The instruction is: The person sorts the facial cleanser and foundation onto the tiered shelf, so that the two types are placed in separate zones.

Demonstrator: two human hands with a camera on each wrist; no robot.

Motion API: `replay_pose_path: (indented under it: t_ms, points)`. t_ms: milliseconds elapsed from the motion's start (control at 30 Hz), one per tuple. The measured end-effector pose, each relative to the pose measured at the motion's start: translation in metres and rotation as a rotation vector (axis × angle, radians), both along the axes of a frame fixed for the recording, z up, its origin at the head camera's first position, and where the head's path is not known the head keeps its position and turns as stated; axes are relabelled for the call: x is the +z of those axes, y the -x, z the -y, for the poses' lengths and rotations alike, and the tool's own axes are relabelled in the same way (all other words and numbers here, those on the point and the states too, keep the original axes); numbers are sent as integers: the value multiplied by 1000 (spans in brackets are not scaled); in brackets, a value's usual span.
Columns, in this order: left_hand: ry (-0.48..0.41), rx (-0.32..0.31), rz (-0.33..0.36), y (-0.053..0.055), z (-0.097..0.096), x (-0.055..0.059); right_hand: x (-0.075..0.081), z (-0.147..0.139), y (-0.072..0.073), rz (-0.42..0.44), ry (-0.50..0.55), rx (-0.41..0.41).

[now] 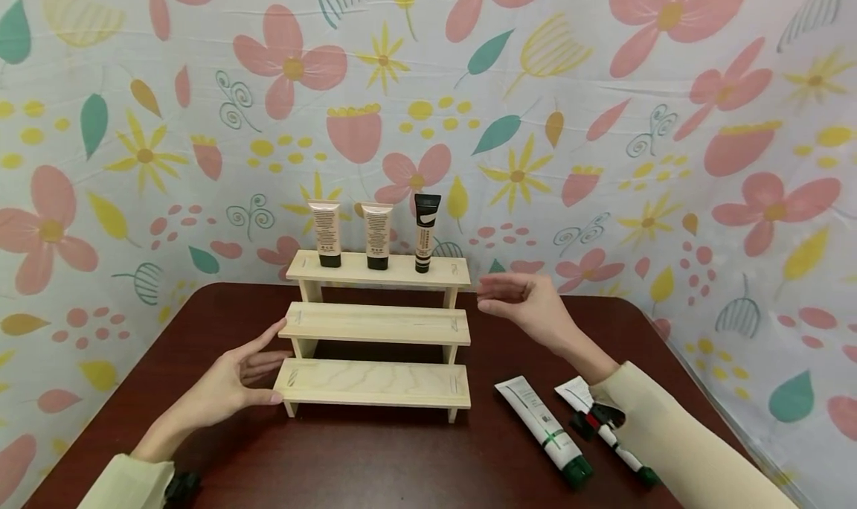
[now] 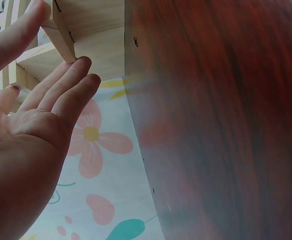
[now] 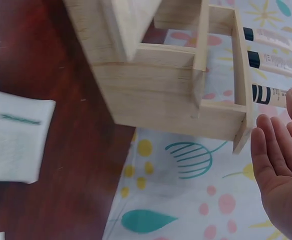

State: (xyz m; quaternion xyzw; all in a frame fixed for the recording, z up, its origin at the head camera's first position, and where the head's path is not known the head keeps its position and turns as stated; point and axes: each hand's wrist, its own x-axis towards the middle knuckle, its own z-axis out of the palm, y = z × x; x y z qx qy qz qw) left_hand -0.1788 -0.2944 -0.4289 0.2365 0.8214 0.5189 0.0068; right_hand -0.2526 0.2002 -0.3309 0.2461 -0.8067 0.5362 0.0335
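A three-step wooden display rack (image 1: 375, 381) stands on the table. My left hand (image 1: 217, 390) touches its left side, the thumb at the bottom shelf and the index finger by the middle one; in the left wrist view the fingers (image 2: 68, 95) are extended along the wood. Two beige tubes with black caps (image 1: 328, 230) (image 1: 378, 234) and a slimmer black-and-beige tube (image 1: 424, 235) stand upright on the top shelf. To the right of that shelf my right hand (image 1: 532, 308) hovers with loosely bent fingers, holding nothing. The right wrist view shows the hand (image 3: 281, 170) near the slim tube.
Two white tubes with green caps lie on the table at the right: a larger one (image 1: 538, 423) and a slimmer one (image 1: 619, 446), partly hidden by the right wrist's strap and sleeve. A floral cloth (image 1: 428, 92) hangs behind the dark red-brown table (image 1: 375, 464).
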Motion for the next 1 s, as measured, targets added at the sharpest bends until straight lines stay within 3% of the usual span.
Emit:
replay_pose_path:
  t_ms: [333, 667, 1000]
  points:
    - [19, 8, 12, 0, 3, -5, -32, -40, -36, -33, -125, -40]
    - [21, 8, 10, 0, 2, -4, -55, -78, -70, 21, -245, -62]
    - [28, 4, 9, 3, 2, -3, -70, -104, -83, 83, -311, -1]
